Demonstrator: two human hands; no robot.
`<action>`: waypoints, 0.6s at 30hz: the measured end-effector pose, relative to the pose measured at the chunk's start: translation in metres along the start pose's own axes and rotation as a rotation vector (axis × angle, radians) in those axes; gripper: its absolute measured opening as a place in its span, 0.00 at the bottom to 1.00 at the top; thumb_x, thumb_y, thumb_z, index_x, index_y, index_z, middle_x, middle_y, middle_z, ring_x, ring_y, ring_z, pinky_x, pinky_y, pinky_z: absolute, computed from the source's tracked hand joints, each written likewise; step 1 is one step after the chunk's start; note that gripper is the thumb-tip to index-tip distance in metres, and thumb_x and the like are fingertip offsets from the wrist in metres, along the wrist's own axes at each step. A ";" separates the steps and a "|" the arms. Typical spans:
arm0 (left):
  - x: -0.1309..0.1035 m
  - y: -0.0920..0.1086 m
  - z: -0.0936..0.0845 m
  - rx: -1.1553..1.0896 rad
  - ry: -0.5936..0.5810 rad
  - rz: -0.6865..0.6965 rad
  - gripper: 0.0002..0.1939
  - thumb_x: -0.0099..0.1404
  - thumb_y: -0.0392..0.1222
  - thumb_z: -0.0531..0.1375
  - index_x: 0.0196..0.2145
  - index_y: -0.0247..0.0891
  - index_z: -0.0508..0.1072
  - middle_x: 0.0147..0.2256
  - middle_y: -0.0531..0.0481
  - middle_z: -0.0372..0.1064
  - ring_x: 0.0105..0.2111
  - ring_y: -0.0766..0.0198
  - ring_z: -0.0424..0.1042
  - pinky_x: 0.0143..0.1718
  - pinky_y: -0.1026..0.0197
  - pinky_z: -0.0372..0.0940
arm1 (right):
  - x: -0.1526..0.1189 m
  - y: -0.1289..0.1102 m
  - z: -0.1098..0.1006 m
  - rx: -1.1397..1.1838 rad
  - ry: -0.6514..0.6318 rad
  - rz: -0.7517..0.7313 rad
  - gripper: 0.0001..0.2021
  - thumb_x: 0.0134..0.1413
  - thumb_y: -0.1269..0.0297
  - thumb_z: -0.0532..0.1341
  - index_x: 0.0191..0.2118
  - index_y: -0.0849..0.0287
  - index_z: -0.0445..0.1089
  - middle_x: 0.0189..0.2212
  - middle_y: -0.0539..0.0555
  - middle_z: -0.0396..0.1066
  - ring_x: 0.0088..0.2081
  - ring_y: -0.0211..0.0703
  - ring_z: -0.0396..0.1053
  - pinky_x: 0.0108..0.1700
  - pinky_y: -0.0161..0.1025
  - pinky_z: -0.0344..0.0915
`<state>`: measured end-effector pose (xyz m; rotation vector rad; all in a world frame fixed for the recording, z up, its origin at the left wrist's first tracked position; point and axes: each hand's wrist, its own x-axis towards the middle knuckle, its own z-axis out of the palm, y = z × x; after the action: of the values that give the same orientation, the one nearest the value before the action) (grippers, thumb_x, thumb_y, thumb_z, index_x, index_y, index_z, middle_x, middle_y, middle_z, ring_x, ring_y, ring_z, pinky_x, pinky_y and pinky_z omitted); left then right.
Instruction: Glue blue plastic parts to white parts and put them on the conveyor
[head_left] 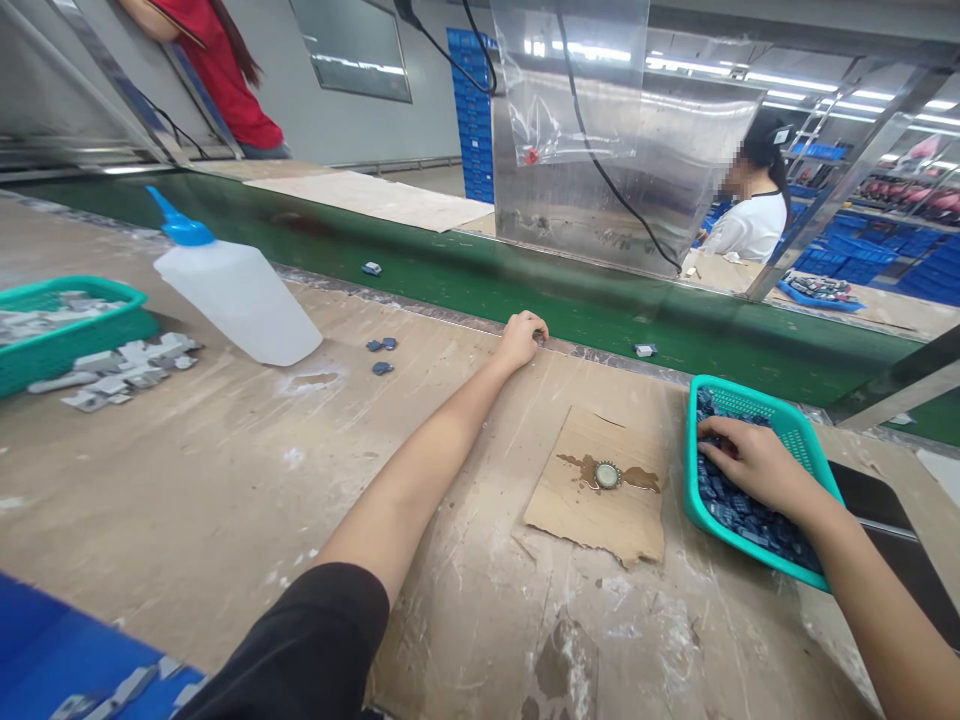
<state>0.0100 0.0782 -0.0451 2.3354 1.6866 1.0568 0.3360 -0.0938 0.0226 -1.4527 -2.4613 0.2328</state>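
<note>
A scuffed workbench [225,480] fills most of the view, and along its far edge runs a green conveyor belt [465,270] carrying two small loose parts. Behind the belt hangs a clear plastic bag [577,90] over a metal panel, with a black cable crossing it. No readable writing or brand shows anywhere.

On the right sits a teal basket [750,400] of small dark blue parts [731,505]; its near corner is hidden by the forearm. The right hand [750,465] lies inside it, fingers curled down into the parts, though whether it has pinched one cannot be made out. At the left edge another teal basket [75,335] is cut off, with grey parts [124,370] spilled beside it. A white squeeze bottle [236,295] with a blue nozzle lies tilted nearby.

A torn cardboard piece [600,490] between the arms bears a metal bottle cap [607,475] in a brown stain. The left hand [521,340] rests closed in a loose fist at the belt's edge, well apart from the blue parts; anything inside it is hidden. Three dark blue pieces [381,352] lie loose to its left.
</note>
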 end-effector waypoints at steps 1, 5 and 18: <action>0.000 0.000 0.000 0.001 -0.001 0.001 0.24 0.42 0.20 0.46 0.28 0.37 0.75 0.37 0.47 0.67 0.40 0.60 0.64 0.42 0.59 0.62 | 0.000 0.000 0.000 0.000 0.000 0.002 0.10 0.51 0.62 0.49 0.33 0.58 0.65 0.27 0.54 0.69 0.23 0.44 0.65 0.25 0.38 0.59; 0.000 -0.001 0.000 0.004 -0.006 0.007 0.23 0.42 0.20 0.46 0.27 0.37 0.75 0.38 0.47 0.67 0.41 0.60 0.65 0.43 0.59 0.62 | 0.000 0.000 0.000 0.002 -0.006 0.003 0.10 0.51 0.62 0.49 0.33 0.57 0.65 0.27 0.54 0.70 0.23 0.44 0.65 0.24 0.38 0.59; 0.002 -0.003 0.002 -0.003 0.005 0.012 0.21 0.42 0.20 0.47 0.26 0.36 0.74 0.36 0.47 0.67 0.40 0.61 0.66 0.41 0.60 0.64 | 0.000 0.001 0.001 0.006 -0.001 0.012 0.10 0.50 0.62 0.49 0.32 0.57 0.65 0.26 0.53 0.69 0.23 0.44 0.65 0.26 0.38 0.60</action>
<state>0.0086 0.0814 -0.0472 2.3459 1.6734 1.0678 0.3366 -0.0931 0.0213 -1.4651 -2.4512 0.2426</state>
